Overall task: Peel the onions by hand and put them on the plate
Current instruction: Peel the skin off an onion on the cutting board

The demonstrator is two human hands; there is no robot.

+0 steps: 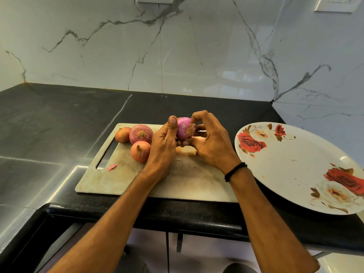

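Your left hand [163, 146] grips purple onion [184, 128], your right hand [210, 142] pinches its root end. Peeling seems early: three unpeeled onions [140, 133] wait on board [122, 180], plate [295, 164] holds none.

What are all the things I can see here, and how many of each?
Held onion: one, purple-pink, between both hands above the chopping board.
Unpeeled onions: three, one reddish-purple, two orange-brown, clustered on the board's far left.
Peel scrap: one, pink, on the board by its handle slot.
Chopping board: one, pale beige, on the countertop.
Plate: one, white with red and white roses, right of the board.
Countertop: one, black.
Wall: white marble, grey veins, behind the countertop.
Wristband: one, black, right wrist.
Left hand: one, grips the held onion.
Right hand: one, pinches its root end.
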